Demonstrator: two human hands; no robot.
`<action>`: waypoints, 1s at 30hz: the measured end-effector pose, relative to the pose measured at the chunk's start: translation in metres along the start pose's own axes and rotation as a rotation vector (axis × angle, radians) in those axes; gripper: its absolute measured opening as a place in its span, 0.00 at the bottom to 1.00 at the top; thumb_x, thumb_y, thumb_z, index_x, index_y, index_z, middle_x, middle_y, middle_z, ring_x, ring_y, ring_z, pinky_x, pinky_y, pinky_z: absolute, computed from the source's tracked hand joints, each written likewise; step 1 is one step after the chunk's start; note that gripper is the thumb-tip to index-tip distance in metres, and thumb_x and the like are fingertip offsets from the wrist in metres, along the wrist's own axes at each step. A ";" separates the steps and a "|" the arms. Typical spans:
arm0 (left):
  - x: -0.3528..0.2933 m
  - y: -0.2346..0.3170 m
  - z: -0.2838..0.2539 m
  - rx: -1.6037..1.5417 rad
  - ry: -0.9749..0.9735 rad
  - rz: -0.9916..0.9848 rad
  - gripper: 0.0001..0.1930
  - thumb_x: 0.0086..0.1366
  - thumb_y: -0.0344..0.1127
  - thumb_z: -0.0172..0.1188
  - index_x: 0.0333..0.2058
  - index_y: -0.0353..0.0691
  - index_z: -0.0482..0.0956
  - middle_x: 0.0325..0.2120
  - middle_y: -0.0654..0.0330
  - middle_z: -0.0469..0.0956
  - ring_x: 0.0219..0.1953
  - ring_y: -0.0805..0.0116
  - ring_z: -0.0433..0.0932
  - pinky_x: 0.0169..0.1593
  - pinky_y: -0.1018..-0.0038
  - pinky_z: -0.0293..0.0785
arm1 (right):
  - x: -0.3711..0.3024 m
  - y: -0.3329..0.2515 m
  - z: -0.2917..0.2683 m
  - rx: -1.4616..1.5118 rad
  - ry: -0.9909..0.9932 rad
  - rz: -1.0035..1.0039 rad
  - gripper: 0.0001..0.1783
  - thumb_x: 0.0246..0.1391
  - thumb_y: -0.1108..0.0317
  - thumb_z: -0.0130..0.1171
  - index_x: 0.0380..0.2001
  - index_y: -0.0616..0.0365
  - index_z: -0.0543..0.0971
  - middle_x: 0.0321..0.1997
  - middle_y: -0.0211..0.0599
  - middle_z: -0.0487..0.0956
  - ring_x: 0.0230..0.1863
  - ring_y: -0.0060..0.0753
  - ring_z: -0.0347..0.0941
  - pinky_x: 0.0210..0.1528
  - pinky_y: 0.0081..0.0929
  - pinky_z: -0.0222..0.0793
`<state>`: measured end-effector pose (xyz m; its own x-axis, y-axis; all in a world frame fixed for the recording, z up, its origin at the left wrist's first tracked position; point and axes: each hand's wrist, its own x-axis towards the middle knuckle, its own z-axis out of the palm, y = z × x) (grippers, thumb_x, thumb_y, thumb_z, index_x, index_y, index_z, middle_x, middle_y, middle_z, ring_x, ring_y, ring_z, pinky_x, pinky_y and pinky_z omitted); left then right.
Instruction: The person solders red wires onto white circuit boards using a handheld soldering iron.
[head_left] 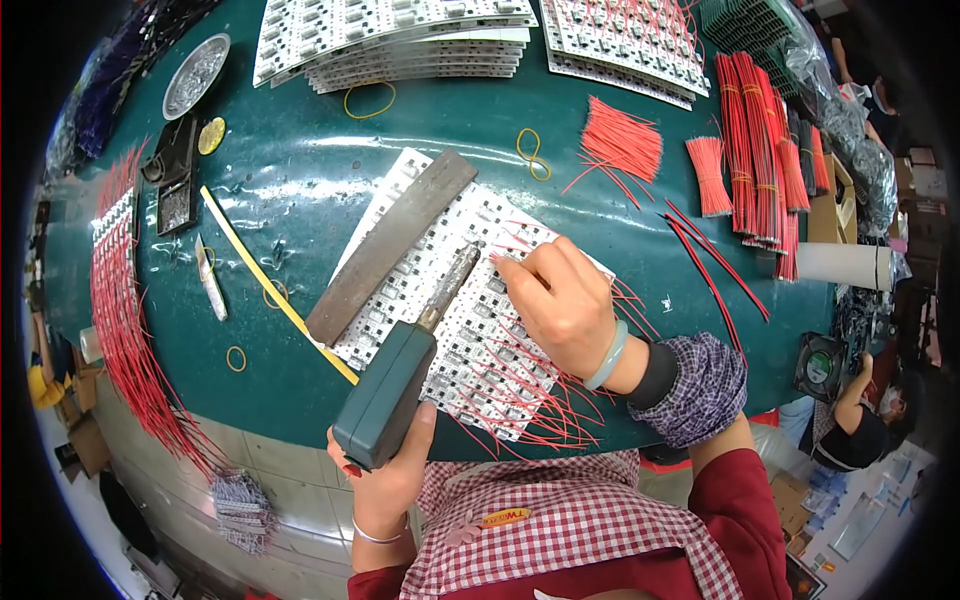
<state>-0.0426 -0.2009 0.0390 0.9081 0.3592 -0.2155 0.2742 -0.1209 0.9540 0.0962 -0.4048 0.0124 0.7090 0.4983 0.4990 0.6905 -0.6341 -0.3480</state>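
My left hand (pixel 385 490) is wrapped round the dark green body of a soldering gun (pixel 385 395). Its long metal tip reaches up over a white circuit board panel (pixel 455 355) covered with small components. Close to that tip, my right hand (pixel 570 305) pinches a thin red wire, mostly hidden by the fingers. Red wires (pixel 530 400) stick out from the panel's lower right part, some passing beneath my right wrist. A flat grey metal bar (pixel 395 245) lies slantwise across the panel, left of the soldering gun's tip.
Stacked circuit boards (pixel 420 55) stand at the far side. Cut red wires (pixel 622 140) and tied wire bundles (pixel 750 150) lie to the right. Leftward are a yellow strip (pixel 265 275), a knife (pixel 211 280), a metal dish (pixel 196 76) and a wired board (pixel 115 250) at the table edge.
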 end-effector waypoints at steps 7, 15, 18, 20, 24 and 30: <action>0.004 0.012 0.005 -0.046 -0.017 -0.063 0.16 0.56 0.21 0.69 0.44 0.28 0.80 0.33 0.59 0.82 0.26 0.78 0.75 0.29 0.81 0.72 | 0.000 0.001 0.004 0.018 0.019 0.010 0.14 0.39 0.82 0.68 0.34 0.62 0.83 0.24 0.33 0.69 0.25 0.34 0.69 0.25 0.31 0.66; 0.005 0.005 -0.001 0.013 -0.052 0.026 0.19 0.57 0.21 0.69 0.48 0.27 0.79 0.36 0.55 0.84 0.22 0.77 0.76 0.24 0.81 0.72 | 0.002 0.002 0.004 0.110 0.042 0.098 0.14 0.40 0.83 0.69 0.34 0.59 0.84 0.24 0.33 0.69 0.25 0.35 0.70 0.25 0.33 0.66; 0.006 0.019 0.005 -0.055 0.002 -0.106 0.13 0.54 0.21 0.68 0.40 0.28 0.82 0.30 0.63 0.81 0.30 0.79 0.76 0.34 0.79 0.73 | 0.003 0.000 0.004 0.086 0.033 0.085 0.13 0.40 0.83 0.69 0.33 0.60 0.83 0.23 0.34 0.68 0.25 0.35 0.69 0.25 0.33 0.66; 0.008 0.019 0.007 -0.075 -0.009 -0.130 0.12 0.54 0.21 0.67 0.39 0.27 0.82 0.30 0.63 0.80 0.30 0.78 0.75 0.33 0.79 0.73 | 0.000 0.002 0.006 0.038 0.035 0.055 0.12 0.41 0.83 0.68 0.33 0.62 0.83 0.23 0.34 0.68 0.25 0.35 0.69 0.25 0.33 0.65; 0.008 0.019 0.005 -0.026 -0.039 -0.121 0.11 0.54 0.20 0.67 0.37 0.27 0.81 0.29 0.62 0.80 0.29 0.78 0.75 0.32 0.78 0.72 | 0.000 0.002 0.004 0.030 0.026 0.035 0.11 0.41 0.82 0.68 0.32 0.63 0.82 0.23 0.34 0.67 0.25 0.35 0.69 0.24 0.32 0.65; 0.009 0.022 0.006 0.012 -0.030 -0.056 0.10 0.54 0.20 0.67 0.36 0.27 0.81 0.28 0.59 0.79 0.26 0.75 0.74 0.31 0.77 0.71 | -0.003 0.002 0.000 0.015 -0.097 0.013 0.17 0.43 0.77 0.60 0.40 0.67 0.81 0.30 0.37 0.70 0.33 0.38 0.70 0.33 0.32 0.70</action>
<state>-0.0265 -0.2056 0.0568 0.9002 0.3376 -0.2749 0.3284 -0.1121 0.9379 0.0953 -0.4072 0.0105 0.7279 0.5457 0.4152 0.6828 -0.6323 -0.3661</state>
